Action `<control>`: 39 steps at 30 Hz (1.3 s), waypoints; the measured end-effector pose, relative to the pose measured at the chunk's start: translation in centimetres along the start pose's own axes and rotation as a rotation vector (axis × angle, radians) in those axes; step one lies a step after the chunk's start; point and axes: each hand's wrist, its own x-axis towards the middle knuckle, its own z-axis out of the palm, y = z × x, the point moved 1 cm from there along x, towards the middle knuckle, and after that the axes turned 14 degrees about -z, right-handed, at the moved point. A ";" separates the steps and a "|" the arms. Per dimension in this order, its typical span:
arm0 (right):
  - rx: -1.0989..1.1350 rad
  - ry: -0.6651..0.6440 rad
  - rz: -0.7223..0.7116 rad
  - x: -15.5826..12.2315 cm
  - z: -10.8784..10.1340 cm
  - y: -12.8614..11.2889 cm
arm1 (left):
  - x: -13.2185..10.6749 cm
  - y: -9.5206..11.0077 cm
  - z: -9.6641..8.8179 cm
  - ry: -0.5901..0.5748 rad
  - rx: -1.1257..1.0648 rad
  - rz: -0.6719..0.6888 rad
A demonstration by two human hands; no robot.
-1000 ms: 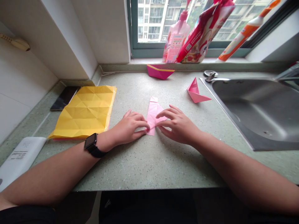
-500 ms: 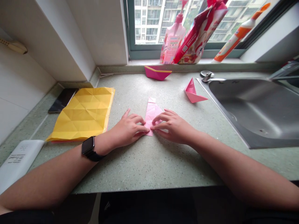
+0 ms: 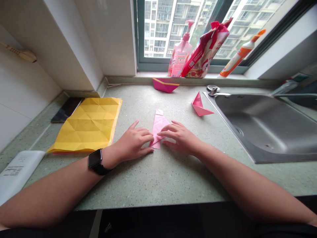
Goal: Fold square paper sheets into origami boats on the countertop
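A narrow strip of folded pink paper (image 3: pixel 158 127) lies on the speckled green countertop (image 3: pixel 158 180), with a small flap at its far end and a darker pink point at its near end. My left hand (image 3: pixel 133 142) lies just left of it, fingertips at its edge. My right hand (image 3: pixel 179 137) sits to the right, fingers spread and reaching over the strip. Neither hand grips it. A black smartwatch (image 3: pixel 95 158) is on my left wrist. Left of my hand rests a large creased yellow paper sheet (image 3: pixel 86 125).
A magenta paper boat (image 3: pixel 165 85) and a pink paper boat (image 3: pixel 200 106) stand ahead. A steel sink (image 3: pixel 262 129) lies right. A dark phone (image 3: pixel 66 109) and white power bank (image 3: pixel 18 172) lie left. A pink pump bottle (image 3: pixel 179 54), red-and-white pouch (image 3: pixel 205 54) and orange-capped tube (image 3: pixel 237 58) stand on the sill.
My hands have drawn slightly apart, and my left fingertips have moved off the middle of the paper. The paper's near end now shows a darker pink point. The view has tilted, shifting the scene lower.
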 end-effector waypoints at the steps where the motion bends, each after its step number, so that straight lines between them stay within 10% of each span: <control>1: 0.004 0.007 -0.001 0.0 0.1 0.2 | 0.0 0.0 0.1 0.018 0.005 0.009; 25: -0.121 0.294 -0.048 1.0 -0.5 0.2 | 0.3 -0.5 -0.1 0.391 -0.055 0.049; 34: 0.193 0.668 0.208 0.3 -3.3 -0.3 | 0.4 0.8 -4.3 0.603 -0.905 -0.224; 39: 0.392 0.756 0.358 0.2 -2.2 1.2 | 1.1 -0.7 -3.8 0.359 -1.064 -0.424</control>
